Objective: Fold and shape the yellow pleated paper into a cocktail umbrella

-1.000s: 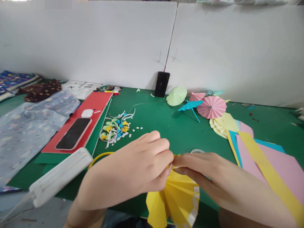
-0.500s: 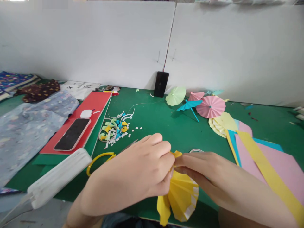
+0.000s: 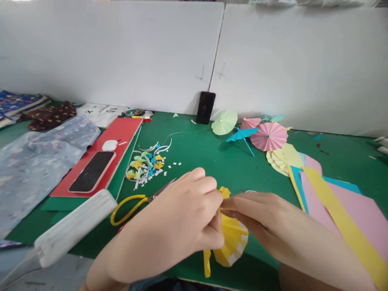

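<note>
Near the front of the table, my left hand (image 3: 194,210) is closed in a fist-like pinch on a piece of yellow pleated paper (image 3: 232,242). My right hand (image 3: 257,208) pinches the same paper from the other side, its fingertips meeting those of my left. Pleats fan out below my hands, with white patches along the rim, and a narrow yellow piece hangs beside them. The gathered part is hidden by my fingers. Yellow-handled scissors (image 3: 130,208) lie left of my left hand, their blades partly covered by it.
Paper umbrellas (image 3: 268,136) in several colours stand at the back right. Coloured paper sheets (image 3: 342,202) lie at right. Paper scraps (image 3: 148,163) are heaped left of centre. A phone (image 3: 92,171) rests on a red board (image 3: 124,133); another phone (image 3: 206,107) leans against the wall.
The yellow pleated paper has shifted slightly up and turned in my hands, so less of its fan shows. My left hand has moved a little, uncovering more of the scissors.
</note>
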A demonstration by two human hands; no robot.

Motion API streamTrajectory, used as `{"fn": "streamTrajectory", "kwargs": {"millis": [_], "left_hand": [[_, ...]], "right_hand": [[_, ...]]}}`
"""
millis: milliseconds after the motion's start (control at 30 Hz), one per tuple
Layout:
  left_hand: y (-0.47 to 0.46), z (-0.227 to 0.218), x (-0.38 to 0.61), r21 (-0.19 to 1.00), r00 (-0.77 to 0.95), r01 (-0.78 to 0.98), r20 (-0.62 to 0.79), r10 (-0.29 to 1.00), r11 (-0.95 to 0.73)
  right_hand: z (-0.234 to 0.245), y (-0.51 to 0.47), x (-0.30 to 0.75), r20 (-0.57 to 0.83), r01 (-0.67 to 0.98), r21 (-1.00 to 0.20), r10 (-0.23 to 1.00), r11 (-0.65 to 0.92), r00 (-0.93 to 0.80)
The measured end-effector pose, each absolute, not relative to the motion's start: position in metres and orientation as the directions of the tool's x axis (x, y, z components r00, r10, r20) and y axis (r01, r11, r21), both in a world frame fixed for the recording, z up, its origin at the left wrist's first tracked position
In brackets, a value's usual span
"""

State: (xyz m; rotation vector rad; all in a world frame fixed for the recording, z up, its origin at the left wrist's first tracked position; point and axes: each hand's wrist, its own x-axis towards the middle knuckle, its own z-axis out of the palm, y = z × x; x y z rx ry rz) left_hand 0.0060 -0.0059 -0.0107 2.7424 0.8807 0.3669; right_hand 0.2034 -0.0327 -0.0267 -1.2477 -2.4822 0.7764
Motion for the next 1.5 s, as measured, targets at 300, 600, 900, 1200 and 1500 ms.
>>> {"fn": "streamTrajectory", "kwargs": {"millis": [300, 600, 900, 1200, 1500], "left_hand": [[-0.002, -0.008, 0.001, 0.301, 0.787, 0.528, 0.177, 0.59, -0.794], [-0.003, -0.01, 0.004, 0.167, 0.82, 0.505, 0.213, 0.531, -0.847], [-0.006, -0.014, 0.007, 0.15, 0.803, 0.55, 0.178, 0.569, -0.822], [0.001, -0.008, -0.001, 0.3, 0.794, 0.525, 0.165, 0.585, -0.797], [0.002, -0.005, -0.005, 0.401, 0.757, 0.567, 0.09, 0.647, -0.719]], "right_hand": [[-0.027, -0.031, 0.205, 0.021, 0.643, -0.57, 0.792, 0.511, -0.61], [-0.027, -0.034, 0.203, 0.05, 0.661, -0.527, 0.796, 0.534, -0.603], [-0.027, -0.032, 0.201, 0.047, 0.655, -0.538, 0.795, 0.531, -0.605], [-0.025, -0.031, 0.203, 0.097, 0.648, -0.538, 0.804, 0.538, -0.587], [-0.025, -0.033, 0.204, 0.065, 0.647, -0.568, 0.811, 0.509, -0.581]]}}
